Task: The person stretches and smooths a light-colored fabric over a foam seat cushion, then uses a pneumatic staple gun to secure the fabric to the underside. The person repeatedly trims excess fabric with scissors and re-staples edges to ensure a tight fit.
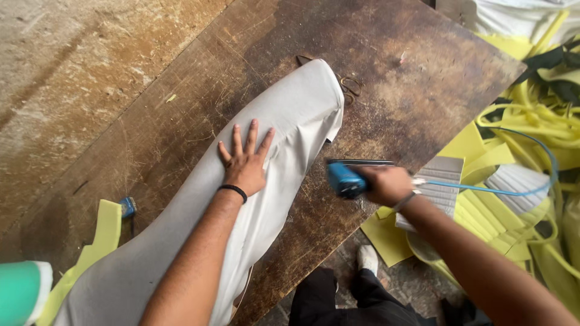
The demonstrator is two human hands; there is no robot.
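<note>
White cloth (266, 181) under spread left fingers (244, 142); right fingers (377, 181) clenched around blue tool (345, 180)

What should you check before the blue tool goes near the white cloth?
1. Left hand flat on the white cloth, holding it down: ok.
2. Left fingers away from the blue tool: ok, there is a gap between them.
3. Right hand gripping the tool firmly: ok.
4. Blue cord free of the cloth: ok, it trails off to the right over the yellow foam scraps.
5. Cloth lying smooth on the wooden table: not ok, it has folds near the end.
6. Scissors out of the way: cannot tell, partly hidden under the cloth.
</note>
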